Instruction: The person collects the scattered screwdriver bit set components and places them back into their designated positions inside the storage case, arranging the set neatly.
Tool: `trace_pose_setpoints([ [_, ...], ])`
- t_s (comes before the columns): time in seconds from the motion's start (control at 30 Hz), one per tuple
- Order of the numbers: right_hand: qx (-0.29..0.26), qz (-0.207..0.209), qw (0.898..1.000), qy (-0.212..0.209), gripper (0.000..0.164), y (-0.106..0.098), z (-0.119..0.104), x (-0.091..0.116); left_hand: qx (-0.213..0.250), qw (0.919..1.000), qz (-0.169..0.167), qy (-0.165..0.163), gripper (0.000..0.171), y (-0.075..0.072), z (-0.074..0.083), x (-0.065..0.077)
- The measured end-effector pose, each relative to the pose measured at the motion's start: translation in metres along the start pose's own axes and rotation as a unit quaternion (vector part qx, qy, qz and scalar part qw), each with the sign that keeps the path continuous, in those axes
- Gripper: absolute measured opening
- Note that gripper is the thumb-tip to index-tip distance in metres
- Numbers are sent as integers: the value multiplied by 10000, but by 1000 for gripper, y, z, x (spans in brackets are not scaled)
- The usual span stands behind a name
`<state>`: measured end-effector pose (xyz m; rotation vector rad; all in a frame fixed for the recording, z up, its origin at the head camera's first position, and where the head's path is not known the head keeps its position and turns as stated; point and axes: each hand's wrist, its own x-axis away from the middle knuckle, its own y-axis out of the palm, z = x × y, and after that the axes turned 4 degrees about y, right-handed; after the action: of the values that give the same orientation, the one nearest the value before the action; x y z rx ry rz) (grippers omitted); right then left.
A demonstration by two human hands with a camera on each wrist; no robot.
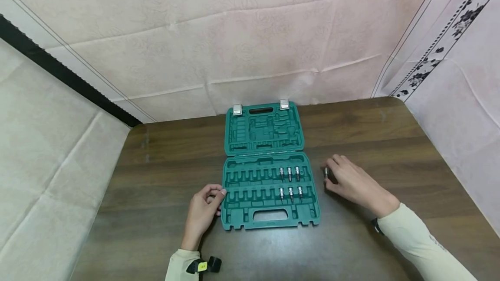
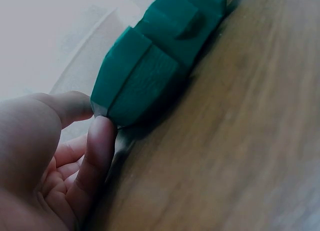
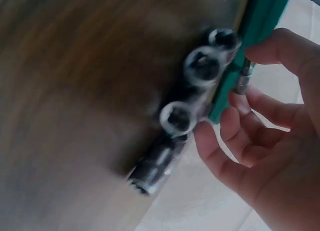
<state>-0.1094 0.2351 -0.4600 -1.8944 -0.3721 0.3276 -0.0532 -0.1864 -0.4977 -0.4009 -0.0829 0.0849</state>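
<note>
A green plastic socket case (image 1: pixel 250 205) lies unfolded on the table, its lid (image 1: pixel 254 131) laid back at the far side. Several silver-and-dark bit sockets (image 1: pixel 290 174) stand in two rows in the right part of its lower half. My left hand (image 1: pixel 203 209) pinches the case's left edge between thumb and finger, plain in the left wrist view too. To the right of the case, my right hand (image 1: pixel 353 183) holds a small bit socket (image 3: pixel 243 80) between thumb and fingertips. Just beside those fingers, several chrome sockets (image 3: pixel 202 66) lie on the table in the right wrist view.
The brown wooden table (image 1: pixel 168 164) has a rounded far right corner. A pale patterned cloth (image 1: pixel 250 47) hangs behind its far edge, with more cloth at both sides. Slots on the left of the case's lower half hold no sockets.
</note>
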Motion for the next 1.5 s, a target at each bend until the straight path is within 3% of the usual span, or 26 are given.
trace_pose_setpoints([
  [0.3,-689,220,9973,-91,37,-4,-26,2,-115,9999,-30,1,20,0,-3,-1],
  [1.07,-1128,633,9899,-573,45,2,-66,-15,-56,10000,-54,3,20,0,-1,0],
  [1.5,-1215,462,9886,-758,42,12,-81,-36,-27,10000,-39,10,20,0,-3,-1],
])
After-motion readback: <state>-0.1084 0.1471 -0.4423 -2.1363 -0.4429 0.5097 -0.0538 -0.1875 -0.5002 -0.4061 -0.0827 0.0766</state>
